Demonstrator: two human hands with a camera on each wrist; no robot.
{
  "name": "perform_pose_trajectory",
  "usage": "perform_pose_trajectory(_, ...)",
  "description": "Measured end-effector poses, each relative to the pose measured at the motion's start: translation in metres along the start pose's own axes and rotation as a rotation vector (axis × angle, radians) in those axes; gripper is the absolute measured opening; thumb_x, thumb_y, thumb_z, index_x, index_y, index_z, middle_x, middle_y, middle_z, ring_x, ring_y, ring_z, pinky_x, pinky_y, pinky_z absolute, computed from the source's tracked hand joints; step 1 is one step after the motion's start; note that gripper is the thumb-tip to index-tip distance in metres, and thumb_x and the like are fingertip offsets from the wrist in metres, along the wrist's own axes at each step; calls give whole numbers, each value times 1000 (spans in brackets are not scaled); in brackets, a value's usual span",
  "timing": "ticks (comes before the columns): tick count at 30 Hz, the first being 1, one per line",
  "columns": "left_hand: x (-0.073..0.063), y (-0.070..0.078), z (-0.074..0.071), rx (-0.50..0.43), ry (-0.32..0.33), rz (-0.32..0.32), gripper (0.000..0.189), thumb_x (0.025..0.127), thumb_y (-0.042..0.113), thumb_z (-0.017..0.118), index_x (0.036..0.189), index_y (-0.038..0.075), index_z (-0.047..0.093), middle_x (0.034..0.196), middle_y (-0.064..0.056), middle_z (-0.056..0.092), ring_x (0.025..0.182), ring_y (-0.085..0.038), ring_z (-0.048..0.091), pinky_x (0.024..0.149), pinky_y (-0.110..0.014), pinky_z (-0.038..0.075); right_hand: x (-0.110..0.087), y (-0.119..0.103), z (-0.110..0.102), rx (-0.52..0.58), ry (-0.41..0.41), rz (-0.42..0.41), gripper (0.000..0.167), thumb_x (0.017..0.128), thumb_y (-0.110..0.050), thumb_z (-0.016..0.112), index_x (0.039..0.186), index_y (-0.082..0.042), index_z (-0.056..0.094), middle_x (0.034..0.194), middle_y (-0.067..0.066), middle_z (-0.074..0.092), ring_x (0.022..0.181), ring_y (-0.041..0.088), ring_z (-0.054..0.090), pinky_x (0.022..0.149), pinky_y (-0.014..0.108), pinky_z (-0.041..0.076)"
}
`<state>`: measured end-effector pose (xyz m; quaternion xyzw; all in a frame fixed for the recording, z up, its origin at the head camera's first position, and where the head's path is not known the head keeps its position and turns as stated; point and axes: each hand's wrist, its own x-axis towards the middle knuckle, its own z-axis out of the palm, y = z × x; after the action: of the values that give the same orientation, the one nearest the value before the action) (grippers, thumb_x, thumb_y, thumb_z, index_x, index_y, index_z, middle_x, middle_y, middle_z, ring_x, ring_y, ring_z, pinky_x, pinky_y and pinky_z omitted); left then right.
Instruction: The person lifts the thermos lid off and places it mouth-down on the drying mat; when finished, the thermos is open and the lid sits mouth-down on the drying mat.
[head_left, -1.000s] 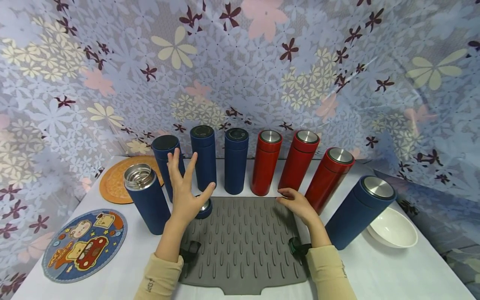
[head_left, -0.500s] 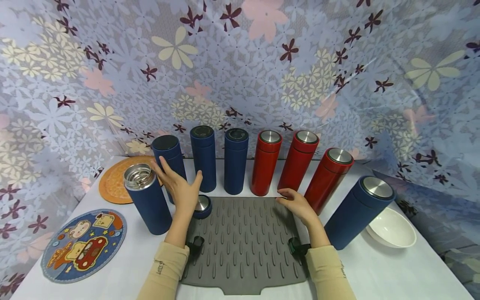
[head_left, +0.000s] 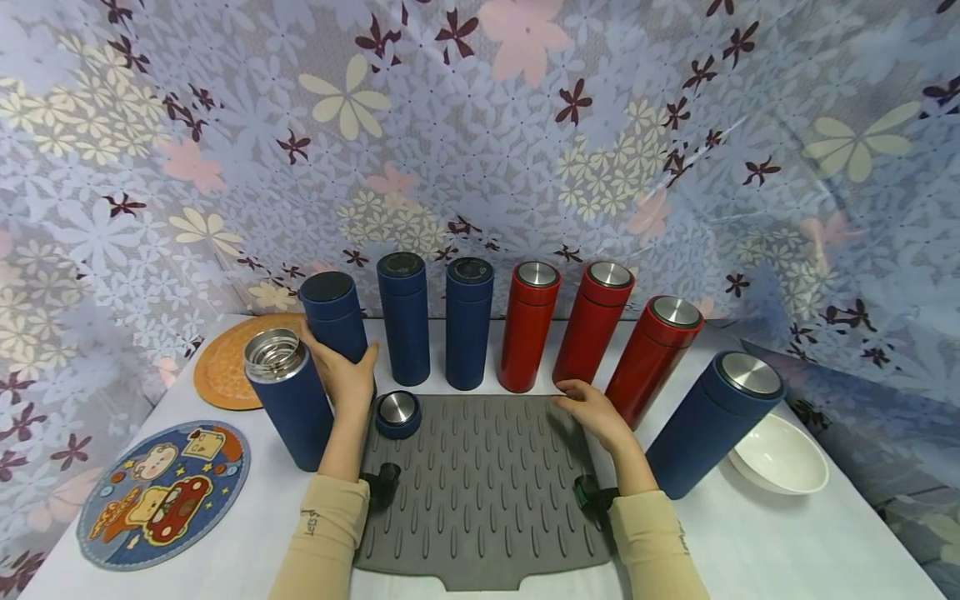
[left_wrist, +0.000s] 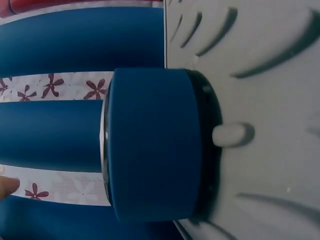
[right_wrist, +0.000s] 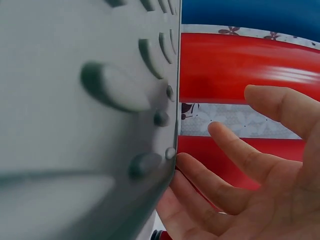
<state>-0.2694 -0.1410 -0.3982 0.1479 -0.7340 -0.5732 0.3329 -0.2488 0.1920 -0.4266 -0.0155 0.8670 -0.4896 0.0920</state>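
At the back left, my left hand [head_left: 343, 379] spreads its thumb and fingers around a closed blue thermos flask [head_left: 331, 308]. In the left wrist view only a fingertip [left_wrist: 7, 186] shows, with a thin gap between it and the blue flask [left_wrist: 30, 217] below. An open blue flask [head_left: 288, 400], its steel neck showing, stands close to the left of that hand. Its blue lid with a steel top [head_left: 397, 412] sits on the grey mat [head_left: 487, 492]. My right hand [head_left: 596, 412], loosely bent and holding nothing, is at the mat's right back corner, near the red flasks.
Behind the mat stand two blue flasks, one at its back edge [head_left: 467, 333], and several red flasks [head_left: 528, 333]. Another blue flask [head_left: 697, 442] and a white bowl [head_left: 787, 462] are on the right. A round cartoon mat [head_left: 165, 496] and an orange disc [head_left: 225, 367] lie left.
My left hand has come down and left from above the lid to the back-left blue flask, uncovering the lid from view. The right hand stays in place.
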Motion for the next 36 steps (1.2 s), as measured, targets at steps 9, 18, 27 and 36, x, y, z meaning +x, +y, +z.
perform_pose_trajectory(9,1,1,0,-8,20,-3,91,78,8,71,146,13,11,148,-15,22,135,-28,25,109,-43,21,0,-1,0,-6,1,3,42,92,-16,50,129,6,46,129,28,45,117,40,44,95,53,39)
perform_pose_trajectory(18,-3,0,1,71,20,56,87,81,11,70,145,7,10,145,-22,24,134,-32,25,110,-43,21,0,0,0,-4,-8,6,44,92,-18,51,130,5,45,131,29,43,119,40,42,96,54,37)
perform_pose_trajectory(27,-15,14,2,69,4,160,89,80,14,71,145,8,10,145,-22,24,132,-35,27,106,-49,23,0,0,0,-8,-5,0,43,92,-17,50,129,5,46,128,28,46,116,39,45,95,52,39)
perform_pose_trajectory(36,-32,46,-16,57,26,387,86,69,15,81,139,10,31,132,-19,45,119,-36,45,97,-54,34,-1,0,0,-11,-12,-9,44,92,-17,50,129,5,45,129,28,44,117,39,44,95,52,39)
